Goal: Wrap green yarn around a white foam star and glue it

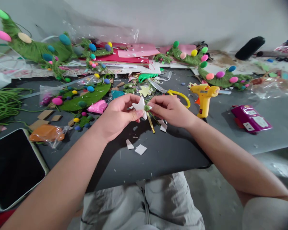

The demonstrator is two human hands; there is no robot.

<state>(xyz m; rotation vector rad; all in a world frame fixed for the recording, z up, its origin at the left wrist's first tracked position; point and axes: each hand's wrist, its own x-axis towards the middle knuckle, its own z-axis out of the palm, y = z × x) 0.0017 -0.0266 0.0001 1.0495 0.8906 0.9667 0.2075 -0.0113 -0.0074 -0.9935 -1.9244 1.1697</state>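
While one star [140,106] in left hand [117,115], green bit [147,108] in right hand [174,110].

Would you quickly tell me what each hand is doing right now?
Left hand: closed, holding the white star-shaped piece.
Right hand: closed, pinching a small green piece beside it.

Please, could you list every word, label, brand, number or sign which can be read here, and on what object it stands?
No text is readable.
Yellow glue gun: dark markings on its body, too small and blurred to read.
Purple packet: printed pale patches, too blurred to read.
White star: no text visible.
Dark-screened device: no text visible.
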